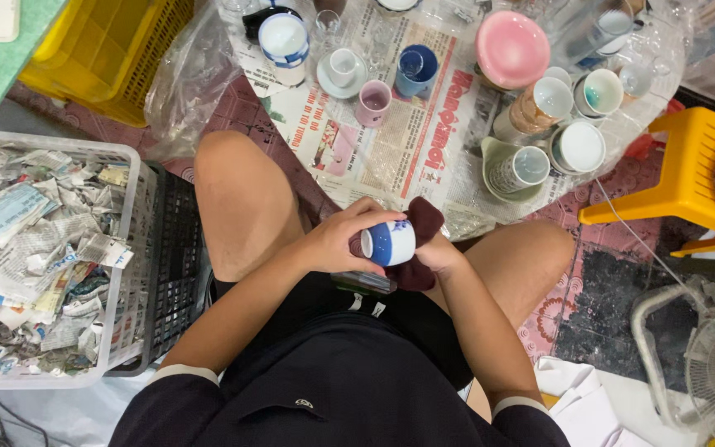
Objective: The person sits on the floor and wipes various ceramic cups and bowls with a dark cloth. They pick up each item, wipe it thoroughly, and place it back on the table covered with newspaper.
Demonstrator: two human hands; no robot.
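The left hand [337,238] grips a small blue-and-white ceramic cup [391,243] lying sideways, while the right hand [438,251] presses a dark maroon cloth [424,222] against it, above the lap.

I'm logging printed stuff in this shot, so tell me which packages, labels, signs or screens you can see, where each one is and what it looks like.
No screens or signs.
Newspaper sheet: spread under the cups ahead of the knees, flat, white and grey with red headline lettering.
Crumpled newspaper scraps: filling the white plastic basket on the left, grey-white.
Printed mug: right side of the sheet, white with dark print.
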